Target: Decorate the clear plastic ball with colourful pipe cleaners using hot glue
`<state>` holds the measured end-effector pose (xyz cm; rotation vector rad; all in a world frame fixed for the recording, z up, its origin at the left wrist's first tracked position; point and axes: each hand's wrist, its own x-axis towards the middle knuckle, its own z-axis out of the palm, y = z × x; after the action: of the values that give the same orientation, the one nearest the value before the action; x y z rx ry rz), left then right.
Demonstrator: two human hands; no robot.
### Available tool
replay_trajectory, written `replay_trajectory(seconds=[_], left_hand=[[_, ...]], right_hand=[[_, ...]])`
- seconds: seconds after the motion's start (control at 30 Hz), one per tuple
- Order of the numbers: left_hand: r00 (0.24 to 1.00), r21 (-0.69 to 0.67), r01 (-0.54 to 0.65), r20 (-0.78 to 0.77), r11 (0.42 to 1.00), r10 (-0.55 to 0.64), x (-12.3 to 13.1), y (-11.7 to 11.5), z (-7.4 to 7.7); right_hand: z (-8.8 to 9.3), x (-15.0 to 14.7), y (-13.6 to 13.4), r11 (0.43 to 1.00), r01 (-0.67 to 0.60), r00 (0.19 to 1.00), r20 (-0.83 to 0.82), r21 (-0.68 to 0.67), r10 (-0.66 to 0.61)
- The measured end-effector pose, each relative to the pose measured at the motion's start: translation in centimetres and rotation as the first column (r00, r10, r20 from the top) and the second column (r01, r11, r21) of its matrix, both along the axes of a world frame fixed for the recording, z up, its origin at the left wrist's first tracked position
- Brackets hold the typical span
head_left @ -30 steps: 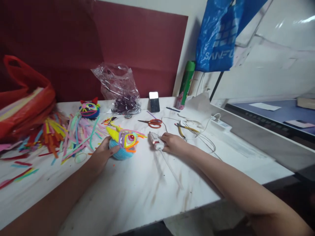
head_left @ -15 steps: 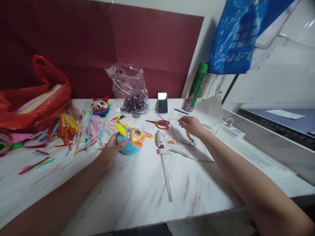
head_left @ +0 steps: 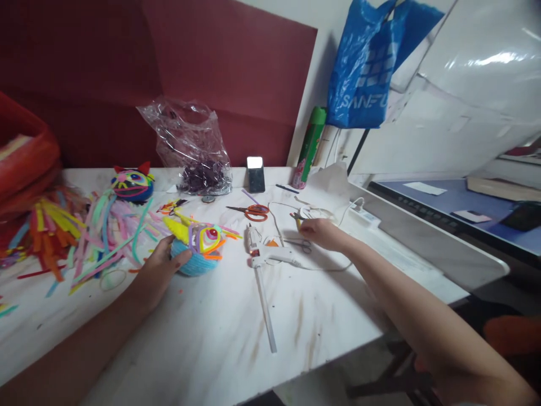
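My left hand (head_left: 158,268) grips the side of a blue yarn ball figure (head_left: 195,248) with yellow, purple and orange pipe-cleaner parts. My right hand (head_left: 319,232) lies on the white table over the yellow-handled pliers (head_left: 297,220), its fingers curled round them, beside a small pair of scissors (head_left: 301,244). A white glue gun (head_left: 264,254) with a long glue stick (head_left: 266,307) lies between my two hands.
Orange scissors (head_left: 252,211), a phone stand (head_left: 256,173), a clear bag of purple pieces (head_left: 194,149) and a green spray can (head_left: 308,144) stand behind. A cat-face ball (head_left: 132,183) and loose pipe cleaners (head_left: 80,231) lie left. The table edge (head_left: 380,344) runs near right.
My right hand let go of the glue gun, reached back toward the wires and has come down onto the pliers. My left hand stayed on the yarn figure.
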<state>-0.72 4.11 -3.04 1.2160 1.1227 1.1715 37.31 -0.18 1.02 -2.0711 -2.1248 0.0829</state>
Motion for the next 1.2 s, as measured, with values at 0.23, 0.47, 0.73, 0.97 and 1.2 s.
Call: replay_trajectory(seconds=[0.23,0.47,0.73,0.97,1.2], left_hand=[[1.000,0.007,0.003,-0.004,1.000,-0.003,0.2,-0.6,0.4],[1.000,0.019,-0.016,-0.012,1.000,0.016,0.3,-0.8,0.7],[1.000,0.037,0.010,-0.003,0.999,-0.010,0.2,-0.4,0.3],[1.000,0.015,-0.006,-0.026,1.000,0.007,0.3,-0.8,0.5],[0.999,0.049,0.032,-0.037,0.998,-0.030,0.0,-0.4,-0.2]], right_hand=[[-2.7,-0.2,-0.4,0.999,0.007,0.988,0.156,-0.044,0.000],[-2.7,0.2,0.1,0.998,0.053,0.964,0.263,-0.046,-0.039],[-2.5,0.5,-0.7,0.995,0.040,0.943,0.333,-0.093,-0.007],[-2.7,0.2,-1.6,0.998,0.022,0.944,0.331,-0.064,0.000],[-0.6,-0.8,2.6,0.993,0.110,0.964,0.248,-0.042,-0.097]])
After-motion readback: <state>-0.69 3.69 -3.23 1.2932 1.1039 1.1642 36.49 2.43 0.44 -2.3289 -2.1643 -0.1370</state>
